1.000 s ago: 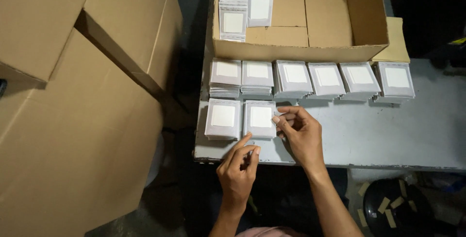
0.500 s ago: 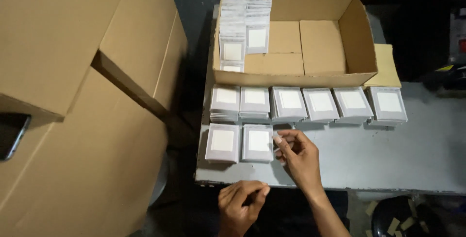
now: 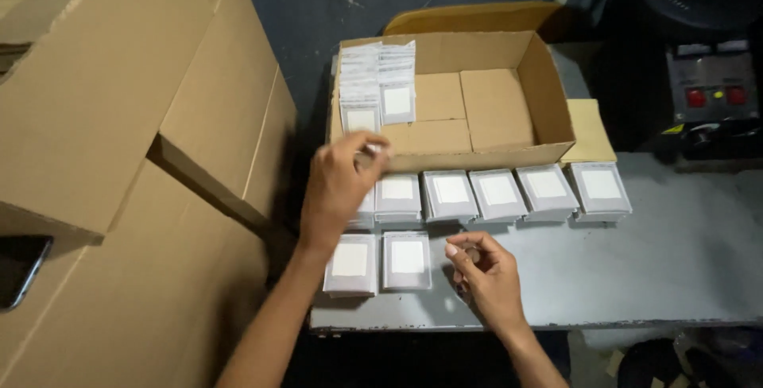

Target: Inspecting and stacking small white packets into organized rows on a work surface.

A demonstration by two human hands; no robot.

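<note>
My left hand [image 3: 342,185] is raised over the left end of a back row of several grey packet stacks [image 3: 498,193] with white labels. Its fingertips are pinched together near the front wall of an open cardboard box [image 3: 477,153]; whether they hold anything I cannot tell. My right hand [image 3: 486,275] rests low on the grey table [image 3: 675,269] with its fingers curled in. It lies just right of two front stacks [image 3: 407,259] and nothing shows in it. More packets [image 3: 377,86] stand upright in the box's left end.
Large cardboard boxes [image 3: 119,157] fill the left side, and a dark phone [image 3: 20,269] lies on one. A machine with red buttons [image 3: 711,98] stands at the far right. A flat cardboard piece [image 3: 592,129] lies beside the open box. The table's front edge [image 3: 556,326] runs below my hands.
My left hand has risen from below the table's edge up to the back row by the box. My right hand has drawn slightly right, off the front stack.
</note>
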